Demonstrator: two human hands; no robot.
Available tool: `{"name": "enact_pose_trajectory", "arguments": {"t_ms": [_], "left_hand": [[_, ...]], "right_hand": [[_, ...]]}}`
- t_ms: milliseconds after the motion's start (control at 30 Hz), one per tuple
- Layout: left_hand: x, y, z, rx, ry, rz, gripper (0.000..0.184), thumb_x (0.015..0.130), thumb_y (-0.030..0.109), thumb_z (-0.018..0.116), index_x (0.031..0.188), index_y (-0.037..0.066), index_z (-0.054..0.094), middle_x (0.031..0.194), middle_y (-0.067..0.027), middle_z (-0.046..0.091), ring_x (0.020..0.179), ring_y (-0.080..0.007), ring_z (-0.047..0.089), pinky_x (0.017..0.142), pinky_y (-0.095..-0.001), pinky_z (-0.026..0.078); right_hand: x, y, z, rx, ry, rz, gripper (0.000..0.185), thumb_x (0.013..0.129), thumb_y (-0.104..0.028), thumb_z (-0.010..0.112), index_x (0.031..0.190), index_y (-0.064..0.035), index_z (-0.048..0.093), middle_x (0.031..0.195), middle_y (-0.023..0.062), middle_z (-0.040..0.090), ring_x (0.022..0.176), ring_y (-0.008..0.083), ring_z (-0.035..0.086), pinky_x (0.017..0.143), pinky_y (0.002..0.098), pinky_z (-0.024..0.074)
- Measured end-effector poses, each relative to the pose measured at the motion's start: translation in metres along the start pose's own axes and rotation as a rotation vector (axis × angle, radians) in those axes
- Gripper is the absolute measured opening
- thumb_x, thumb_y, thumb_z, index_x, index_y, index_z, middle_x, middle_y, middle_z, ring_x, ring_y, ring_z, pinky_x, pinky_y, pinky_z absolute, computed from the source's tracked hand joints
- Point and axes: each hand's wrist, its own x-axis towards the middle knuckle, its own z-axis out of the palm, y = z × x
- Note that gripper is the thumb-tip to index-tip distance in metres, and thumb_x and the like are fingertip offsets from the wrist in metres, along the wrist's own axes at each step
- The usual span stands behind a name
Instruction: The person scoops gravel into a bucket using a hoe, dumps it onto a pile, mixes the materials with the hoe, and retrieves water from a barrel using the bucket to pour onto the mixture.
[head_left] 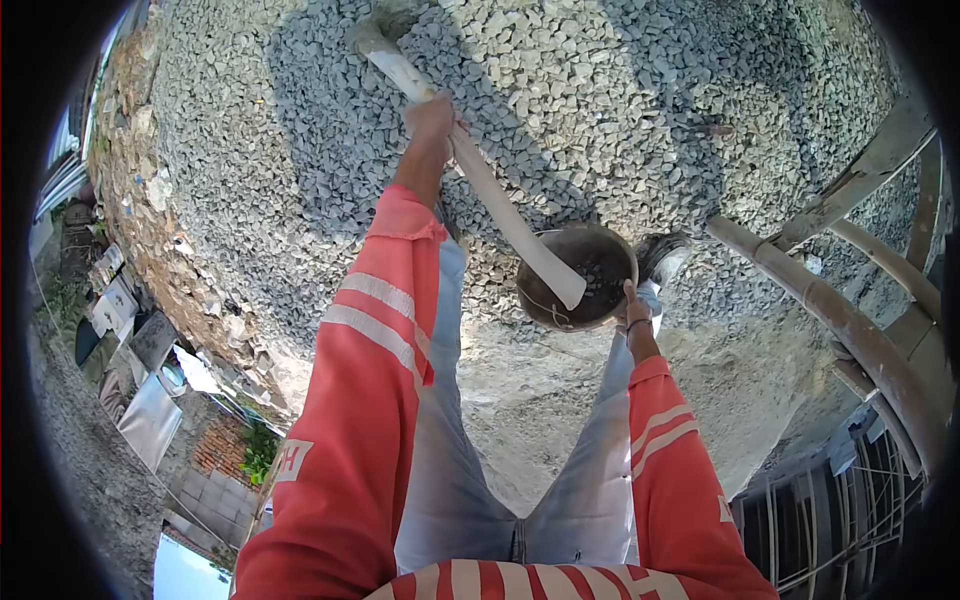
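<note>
My left hand [430,120] is closed around the pale wooden handle [490,192] of a hoe, whose head [380,35] lies against the grey gravel at the top. The handle's lower end crosses over a dark round bucket [603,262] that holds a few stones. At the bucket's right rim is my right hand [635,308], its fingers closed on the edge. The bucket stands on the gravel, between and just ahead of my feet.
Crushed gravel [560,100] spreads across the upper view. Bamboo poles and planks [840,310] lean at the right. Rubble and scattered debris [145,330] run along the left, near a brick wall [220,447]. A bare concrete-like strip [510,410] lies between my legs.
</note>
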Motion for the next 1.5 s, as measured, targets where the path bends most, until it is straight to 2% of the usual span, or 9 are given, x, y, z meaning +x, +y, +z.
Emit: {"name": "enact_pose_trajectory", "arguments": {"t_ms": [200,300,433,633,1100,1200,1300,1400,1500], "left_hand": [[0.001,0.021,0.007,-0.075,-0.123,-0.095,0.010,0.087,0.007,0.055,0.084,0.004,0.046,0.061,-0.0038,0.046,0.047,-0.0153,0.045,0.045,-0.0317,0.045],[0.002,0.024,0.008,-0.113,-0.092,-0.150,0.008,0.089,0.006,0.053,0.088,0.005,0.045,0.061,-0.0037,0.045,0.047,-0.0151,0.043,0.046,-0.0324,0.045],[-0.012,0.016,0.005,-0.114,-0.126,-0.116,0.007,0.090,0.006,0.051,0.088,0.005,0.045,0.061,-0.0041,0.046,0.048,-0.0152,0.044,0.046,-0.0321,0.045],[-0.001,0.009,0.003,-0.059,-0.115,-0.095,0.007,0.089,0.005,0.051,0.087,0.002,0.045,0.061,-0.0043,0.046,0.046,-0.0156,0.045,0.044,-0.0314,0.046],[-0.015,0.008,0.004,-0.162,-0.068,0.002,0.013,0.087,0.006,0.057,0.087,0.001,0.045,0.062,-0.0061,0.047,0.046,-0.0169,0.047,0.043,-0.0342,0.046],[-0.019,0.003,0.004,-0.088,-0.021,-0.033,0.014,0.086,0.006,0.058,0.086,0.000,0.046,0.062,-0.0072,0.048,0.045,-0.0175,0.048,0.041,-0.0344,0.046],[-0.013,0.002,0.010,-0.078,-0.001,-0.022,0.014,0.085,0.006,0.059,0.086,0.000,0.046,0.062,-0.0080,0.049,0.044,-0.0181,0.049,0.040,-0.0343,0.045],[-0.020,0.002,0.013,-0.070,0.052,0.071,0.014,0.084,0.005,0.058,0.089,-0.001,0.047,0.063,-0.0088,0.051,0.043,-0.0188,0.050,0.038,-0.0340,0.044],[-0.043,-0.005,0.015,-0.008,0.148,0.175,0.016,0.084,0.005,0.058,0.092,-0.001,0.046,0.063,-0.0088,0.051,0.043,-0.0187,0.050,0.036,-0.0331,0.044]], "right_hand": [[0.017,-0.019,-0.036,0.017,0.090,-0.379,0.039,0.093,-0.038,0.044,0.098,-0.0077,0.067,0.074,0.0101,0.063,0.058,0.0247,0.063,0.044,0.0345,0.0539],[0.114,-0.046,-0.089,-0.438,0.346,-0.502,0.044,0.090,-0.040,0.043,0.101,-0.0078,0.070,0.102,0.0200,0.067,0.092,0.0367,0.065,0.083,0.0455,0.0492],[0.088,-0.143,-0.095,-0.490,0.470,-0.506,0.054,0.088,-0.044,0.045,0.110,0.0012,0.064,0.114,0.0238,0.062,0.106,0.0368,0.061,0.090,0.0438,0.0475],[0.013,-0.186,-0.050,-0.640,0.124,-0.575,0.057,0.088,-0.045,0.044,0.114,0.0020,0.061,0.117,0.0256,0.059,0.111,0.0364,0.058,0.094,0.0444,0.0459],[0.045,-0.123,-0.036,-0.840,0.544,-0.418,0.050,0.090,-0.051,0.048,0.114,-0.0100,0.064,0.107,0.0137,0.067,0.098,0.0295,0.065,0.077,0.0418,0.0503],[-0.124,-0.144,-0.008,-0.374,-0.054,-1.132,0.061,0.091,-0.054,0.049,0.119,0.0003,0.053,0.105,0.0200,0.064,0.098,0.0302,0.063,0.087,0.0394,0.0454],[-0.239,-0.148,0.042,-0.532,-0.511,-1.108,0.069,0.085,-0.054,0.060,0.125,0.0007,0.047,0.106,0.0219,0.061,0.102,0.0321,0.061,0.090,0.0379,0.0455],[-0.267,-0.136,0.100,-1.222,-0.013,-1.084,0.065,0.081,-0.044,0.067,0.128,-0.0070,0.040,0.094,0.0224,0.065,0.093,0.0377,0.064,0.083,0.0486,0.0485],[-0.227,-0.109,0.104,-1.113,0.072,-1.045,0.053,0.082,-0.037,0.065,0.122,-0.0101,0.043,0.086,0.0206,0.066,0.085,0.0398,0.065,0.075,0.0496,0.0504]]}}
